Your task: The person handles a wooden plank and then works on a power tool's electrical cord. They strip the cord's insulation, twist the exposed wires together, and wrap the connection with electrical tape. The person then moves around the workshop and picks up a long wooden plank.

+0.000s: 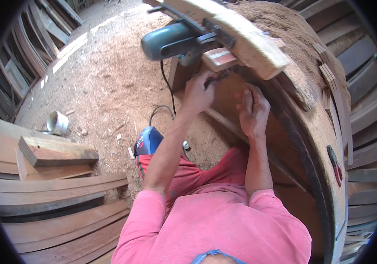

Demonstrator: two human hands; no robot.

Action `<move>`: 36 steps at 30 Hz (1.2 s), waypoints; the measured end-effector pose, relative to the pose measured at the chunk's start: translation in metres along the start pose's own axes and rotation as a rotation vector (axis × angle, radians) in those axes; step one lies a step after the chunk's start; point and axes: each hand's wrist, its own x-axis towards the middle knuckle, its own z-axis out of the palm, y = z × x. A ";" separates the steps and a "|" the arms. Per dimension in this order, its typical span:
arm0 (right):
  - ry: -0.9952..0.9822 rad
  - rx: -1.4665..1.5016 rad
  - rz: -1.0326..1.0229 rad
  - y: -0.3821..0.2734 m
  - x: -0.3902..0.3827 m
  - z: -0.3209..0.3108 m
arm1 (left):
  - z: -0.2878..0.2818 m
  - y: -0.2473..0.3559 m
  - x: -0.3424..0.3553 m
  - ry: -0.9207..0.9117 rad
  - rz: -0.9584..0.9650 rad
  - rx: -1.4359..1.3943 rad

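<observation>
Fingers point(207, 76) of the left hand point(198, 94) are curled closed around a small dark piece point(222, 75), which sits just below a short wood block point(219, 60) and the corded power tool point(171, 40); whether it is loose or joined to the tool, I cannot tell. Facing it, the right hand point(255, 113) has its fingers half bent, and whether they grip anything is hidden. The step in hand seems to be close handwork on that small piece; the next move probably calls for a steady left grip, with the right fingers brought in. Above both hands lies a thick timber beam point(254, 42), and a black cord point(167, 81) hangs below the tool's green housing. Farther right, red-handled pliers point(334, 163) lie on the bench point(325, 136). At left, boards point(60, 182) lie near a metal tin point(57, 123) on the sawdust-strewn floor point(109, 83).
</observation>
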 end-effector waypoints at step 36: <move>0.126 -0.051 -0.205 0.008 0.015 -0.008 | 0.046 0.046 0.019 0.057 -0.048 -0.621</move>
